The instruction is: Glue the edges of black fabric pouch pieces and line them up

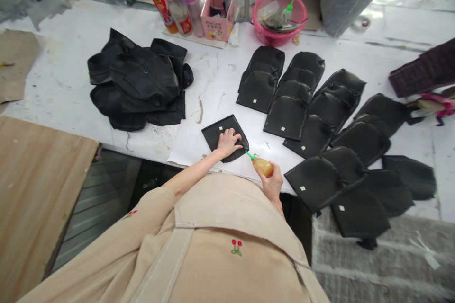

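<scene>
In the head view, my left hand (228, 143) lies on a black leather-like piece (214, 138) with a small white label, its fingers spread and slightly bent over the surface. My right hand (273, 182) is wrapped round a squeeze bottle (263, 166) of amber liquid. The bottle's green nozzle (250, 155) points at the right-hand edge of the black piece, close to my left fingertips. To the right, overlapping rows of similar black pieces (287, 116) lie on the white-covered table (209, 73), several with small white labels.
A heap of black material (137, 80) lies at the left. Bottles (161, 2), a pink box (218, 12) and a pink basin (279, 14) with tools stand along the back. A wooden board (39, 189) is at lower left; another person's sleeve (423, 71) shows at right.
</scene>
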The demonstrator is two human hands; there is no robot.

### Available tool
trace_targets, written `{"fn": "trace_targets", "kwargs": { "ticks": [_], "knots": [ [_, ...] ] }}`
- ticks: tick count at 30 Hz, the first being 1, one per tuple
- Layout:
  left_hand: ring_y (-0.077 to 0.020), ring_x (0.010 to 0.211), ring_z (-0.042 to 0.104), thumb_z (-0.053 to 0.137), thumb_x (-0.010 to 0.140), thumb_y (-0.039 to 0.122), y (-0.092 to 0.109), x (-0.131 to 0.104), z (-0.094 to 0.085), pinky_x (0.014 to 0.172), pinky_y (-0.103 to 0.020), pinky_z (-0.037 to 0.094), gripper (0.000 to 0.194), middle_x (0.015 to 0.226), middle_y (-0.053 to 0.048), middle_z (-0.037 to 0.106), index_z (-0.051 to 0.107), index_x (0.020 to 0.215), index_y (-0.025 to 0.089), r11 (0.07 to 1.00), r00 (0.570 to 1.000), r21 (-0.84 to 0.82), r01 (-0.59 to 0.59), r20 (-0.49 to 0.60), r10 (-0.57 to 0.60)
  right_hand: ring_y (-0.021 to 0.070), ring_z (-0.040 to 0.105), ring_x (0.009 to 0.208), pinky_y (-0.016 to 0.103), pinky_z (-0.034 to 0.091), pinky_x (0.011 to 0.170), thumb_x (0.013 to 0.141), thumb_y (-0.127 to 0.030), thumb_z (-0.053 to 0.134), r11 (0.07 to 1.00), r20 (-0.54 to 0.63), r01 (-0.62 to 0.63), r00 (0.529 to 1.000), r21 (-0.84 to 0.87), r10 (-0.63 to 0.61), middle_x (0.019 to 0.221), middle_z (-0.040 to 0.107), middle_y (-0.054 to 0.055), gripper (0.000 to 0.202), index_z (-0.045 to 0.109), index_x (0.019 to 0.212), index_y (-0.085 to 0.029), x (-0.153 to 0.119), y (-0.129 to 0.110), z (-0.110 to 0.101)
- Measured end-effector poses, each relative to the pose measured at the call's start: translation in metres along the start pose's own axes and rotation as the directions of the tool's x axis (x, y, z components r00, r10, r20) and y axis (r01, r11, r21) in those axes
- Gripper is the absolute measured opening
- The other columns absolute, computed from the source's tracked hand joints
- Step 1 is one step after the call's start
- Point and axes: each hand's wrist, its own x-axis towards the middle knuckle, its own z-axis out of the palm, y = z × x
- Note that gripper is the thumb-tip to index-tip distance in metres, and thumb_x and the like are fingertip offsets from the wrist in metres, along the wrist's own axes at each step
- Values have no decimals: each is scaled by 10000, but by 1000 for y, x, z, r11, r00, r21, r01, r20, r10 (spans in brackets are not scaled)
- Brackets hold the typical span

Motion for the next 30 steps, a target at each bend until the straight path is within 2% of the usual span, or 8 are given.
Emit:
{"fn": "trace_targets", "kwargs": {
  "ticks": [4, 8, 12, 16, 19, 23, 26, 30],
  "knots": [
    [-285, 1084, 478, 742, 805, 479, 1, 4, 3, 840, -409, 424, 307, 1136, -85, 527, 645, 994, 257, 1000, 1000, 22, 22, -6, -22, 251, 619, 949, 406, 495, 891, 723, -664, 681, 999, -27, -38, 999, 21, 38, 1073, 670, 79, 624, 590, 1134, -203, 2, 2, 2],
    [-282, 1082, 485, 737, 808, 483, 3, 7, 3, 846, -409, 432, 310, 1127, -80, 525, 645, 998, 256, 999, 1000, 22, 28, -1, -28, 249, 616, 918, 403, 495, 872, 705, -667, 693, 999, 27, -41, 999, 15, 41, 1070, 673, 84, 635, 601, 1124, -198, 1, 1, 3],
    [-281, 1102, 495, 722, 818, 479, -2, 8, -7, 874, -409, 445, 330, 1171, -87, 525, 649, 1050, 257, 1000, 997, 18, 4, 73, -5, 248, 617, 900, 400, 496, 861, 700, -662, 702, 998, 42, -49, 998, 26, 47, 1047, 676, 79, 628, 607, 1111, -197, -1, 0, 2],
    [-291, 1201, 489, 770, 762, 490, -19, -1, -19, 948, -406, 445, 585, 1326, -111, 508, 596, 1270, 257, 987, 969, 3, -159, 192, 156, 241, 616, 878, 394, 499, 849, 697, -652, 716, 997, 37, -50, 998, 51, 48, 1030, 678, 70, 616, 608, 1102, -201, 0, -1, 2],
    [-319, 1357, 395, 785, 750, 476, -28, -16, -18, 1057, -442, 385, 782, 1497, -138, 421, 479, 1429, 239, 969, 947, 21, -245, 218, 234, 240, 616, 877, 393, 503, 843, 699, -644, 722, 997, 38, -46, 998, 57, 44, 1030, 677, 68, 606, 608, 1100, -205, 0, -1, 2],
    [-320, 1419, 345, 752, 799, 445, -28, -27, -9, 1122, -452, 321, 795, 1557, -147, 384, 419, 1486, 223, 981, 968, 46, -188, 175, 178, 245, 619, 899, 401, 501, 855, 713, -627, 720, 999, 42, -22, 999, 45, 20, 1042, 671, 70, 589, 609, 1111, -207, 1, -1, 1],
    [-318, 1418, 354, 728, 822, 444, -24, -21, -5, 1116, -449, 328, 747, 1540, -151, 414, 441, 1474, 221, 990, 985, 51, -129, 123, 122, 241, 620, 887, 396, 507, 841, 702, -624, 732, 998, 32, -14, 999, 60, 13, 1030, 672, 62, 594, 607, 1111, -212, 6, -1, 2],
    [-321, 1416, 353, 726, 818, 453, -22, -10, -6, 1116, -455, 329, 729, 1536, -148, 423, 466, 1460, 226, 991, 988, 57, -120, 101, 114, 236, 620, 883, 388, 510, 836, 691, -614, 747, 998, 30, -1, 1000, 70, -1, 1035, 668, 57, 602, 605, 1116, -212, 13, -2, 5]
  ]
}}
